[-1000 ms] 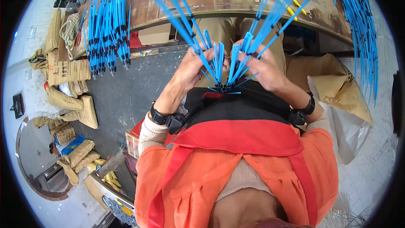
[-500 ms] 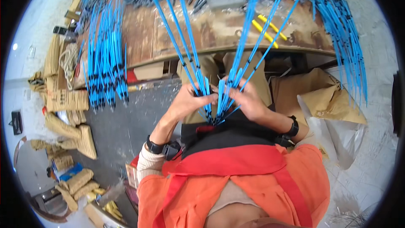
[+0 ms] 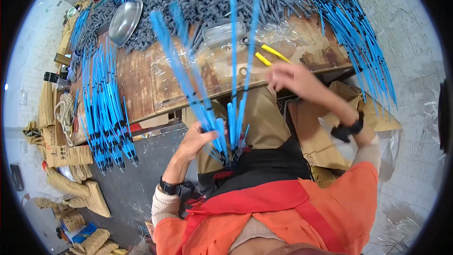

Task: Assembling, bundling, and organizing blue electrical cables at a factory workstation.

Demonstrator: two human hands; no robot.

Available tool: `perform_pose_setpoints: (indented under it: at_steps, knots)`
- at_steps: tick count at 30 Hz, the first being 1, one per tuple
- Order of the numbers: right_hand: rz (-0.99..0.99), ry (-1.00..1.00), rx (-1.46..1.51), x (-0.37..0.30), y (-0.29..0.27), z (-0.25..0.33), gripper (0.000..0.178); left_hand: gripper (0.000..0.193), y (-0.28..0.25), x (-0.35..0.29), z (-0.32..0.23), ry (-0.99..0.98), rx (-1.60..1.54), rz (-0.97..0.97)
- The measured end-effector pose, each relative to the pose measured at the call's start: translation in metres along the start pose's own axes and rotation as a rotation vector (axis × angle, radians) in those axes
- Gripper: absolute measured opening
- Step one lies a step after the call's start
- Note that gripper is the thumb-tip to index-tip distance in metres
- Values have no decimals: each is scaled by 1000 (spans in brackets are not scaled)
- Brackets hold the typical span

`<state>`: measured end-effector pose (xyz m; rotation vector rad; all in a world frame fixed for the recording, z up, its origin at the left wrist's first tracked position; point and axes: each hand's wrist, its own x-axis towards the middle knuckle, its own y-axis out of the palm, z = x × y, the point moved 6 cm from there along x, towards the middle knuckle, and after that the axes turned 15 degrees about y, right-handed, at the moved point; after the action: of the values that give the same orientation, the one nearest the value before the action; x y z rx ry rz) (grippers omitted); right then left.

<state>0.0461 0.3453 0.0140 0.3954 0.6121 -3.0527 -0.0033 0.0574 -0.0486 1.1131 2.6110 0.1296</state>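
Note:
My left hand (image 3: pixel 196 140) is closed round several long blue tubes (image 3: pixel 234 42) with black bands, gathered at their lower ends above my lap. The thumb lies across the tubes, which fan out upward toward the table. The tubes' lower tips rest against my black apron (image 3: pixel 264 167). My right hand (image 3: pixel 293 79) is off the tubes, over the table's near edge, its fingers loosely bent and slightly blurred, with nothing visible in them. Just beyond its fingertips lies a yellow-handled hand tool (image 3: pixel 276 53), like pliers or cutters.
Grey plastic fittings (image 3: pixel 188 0) are heaped along the far side of the wooden table (image 3: pixel 141 75). Bundles of blue tubes lie at left (image 3: pixel 106 108) and right (image 3: pixel 358 42). A metal bowl (image 3: pixel 125 22) and a clear box (image 3: pixel 222 35) stand by the heap. Brown paper sacks (image 3: pixel 316 132) lie at right.
My right hand has let go of the blue tubes and moved up and right toward the yellow-handled tool. My left hand keeps hold, and the tubes lean further left. The view has shifted.

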Motion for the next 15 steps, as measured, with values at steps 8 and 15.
perform_pose_setpoints:
  at_steps: [8, 15]
  knots:
    - [-901, -166, -881, 163, -113, 33, 26, 34, 3, -8, 2, 68, -127, 245]
    - [-721, 124, -958, 211, -127, 27, 34, 26, -1, -27, 1, 71, -70, 17]
